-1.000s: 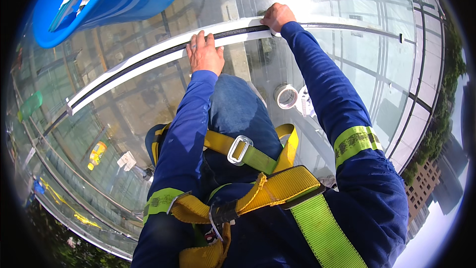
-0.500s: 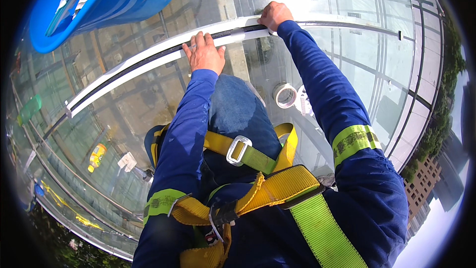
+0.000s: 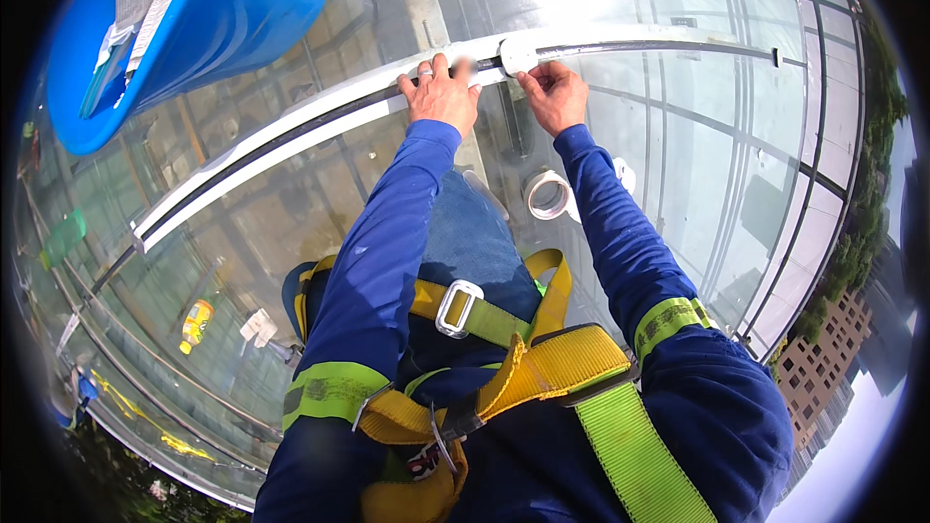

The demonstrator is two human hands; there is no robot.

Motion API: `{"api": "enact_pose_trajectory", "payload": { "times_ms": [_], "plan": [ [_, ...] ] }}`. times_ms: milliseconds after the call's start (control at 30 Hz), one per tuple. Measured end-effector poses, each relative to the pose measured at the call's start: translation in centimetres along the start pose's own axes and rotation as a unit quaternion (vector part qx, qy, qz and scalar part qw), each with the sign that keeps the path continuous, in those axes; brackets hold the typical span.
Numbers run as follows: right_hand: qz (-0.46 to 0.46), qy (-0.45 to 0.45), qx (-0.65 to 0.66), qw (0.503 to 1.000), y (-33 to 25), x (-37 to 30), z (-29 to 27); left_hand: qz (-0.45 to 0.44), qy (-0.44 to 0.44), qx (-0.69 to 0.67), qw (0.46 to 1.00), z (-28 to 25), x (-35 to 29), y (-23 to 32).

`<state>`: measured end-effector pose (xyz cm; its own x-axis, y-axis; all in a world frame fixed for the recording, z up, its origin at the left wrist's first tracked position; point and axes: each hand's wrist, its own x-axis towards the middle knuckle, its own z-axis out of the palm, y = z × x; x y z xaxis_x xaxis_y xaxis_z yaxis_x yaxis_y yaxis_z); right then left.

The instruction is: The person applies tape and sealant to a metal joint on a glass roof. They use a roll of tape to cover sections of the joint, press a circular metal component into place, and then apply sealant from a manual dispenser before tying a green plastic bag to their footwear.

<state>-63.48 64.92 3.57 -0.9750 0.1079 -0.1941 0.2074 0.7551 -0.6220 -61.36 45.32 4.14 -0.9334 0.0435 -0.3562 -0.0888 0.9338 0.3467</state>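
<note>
Two white tape strips (image 3: 232, 147) run along both sides of a dark joint (image 3: 320, 109) across the glass. My left hand (image 3: 444, 99) lies on the strips with its fingers spread, pressing near the edge closest to me. Just to its right, my right hand (image 3: 555, 95) pinches a roll of white tape (image 3: 519, 56) between thumb and fingers. That roll stands over the joint, at the end of the nearer strip. The farther strip continues on to the right, past the roll.
Another tape roll (image 3: 549, 196) lies on the glass beside my knee. A blue bucket (image 3: 232, 29) with papers stands at the far left. A yellow bottle (image 3: 197, 324) and a crumpled white piece (image 3: 259, 327) are at the left. My yellow harness strap (image 3: 557, 368) crosses my body.
My left hand has slid right along the strips. My right hand has turned and come nearer, and the tape roll in it now shows clearly.
</note>
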Motion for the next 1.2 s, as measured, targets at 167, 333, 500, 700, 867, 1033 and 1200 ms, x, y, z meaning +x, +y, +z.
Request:
{"api": "enact_pose_trajectory", "payload": {
  "times_ms": [167, 333, 500, 700, 867, 1033, 1200],
  "plan": [
    [0.088, 0.099, 0.012, 0.991, 4.5, -4.3, 4.1, 0.060, -0.007, 0.015, 0.998, 0.1, 2.7, 2.6],
    [0.037, 0.127, -0.058, 0.989, 4.8, -4.3, 5.4, 0.110, 0.007, 0.050, 0.993, 0.8, 3.6, 1.9],
    [0.043, 0.124, -0.051, 0.990, 4.4, -4.4, 5.0, -0.045, 0.028, -0.127, 0.990, 0.3, 7.0, 2.5],
    [0.060, 0.103, -0.039, 0.992, 4.1, -4.2, 4.8, -0.108, 0.004, -0.110, 0.988, -0.2, 8.5, 3.5],
    [0.052, 0.115, -0.055, 0.991, 4.0, -4.3, 4.6, -0.113, -0.006, -0.117, 0.987, -0.4, 8.4, 3.6],
    [0.074, 0.086, -0.041, 0.993, 4.1, -4.0, 4.4, -0.138, -0.042, -0.143, 0.979, -0.6, 9.5, 3.3],
    [0.077, 0.080, -0.041, 0.993, 4.0, -4.1, 4.6, -0.111, -0.009, -0.122, 0.986, -0.7, 9.0, 3.1]
  ]
}}
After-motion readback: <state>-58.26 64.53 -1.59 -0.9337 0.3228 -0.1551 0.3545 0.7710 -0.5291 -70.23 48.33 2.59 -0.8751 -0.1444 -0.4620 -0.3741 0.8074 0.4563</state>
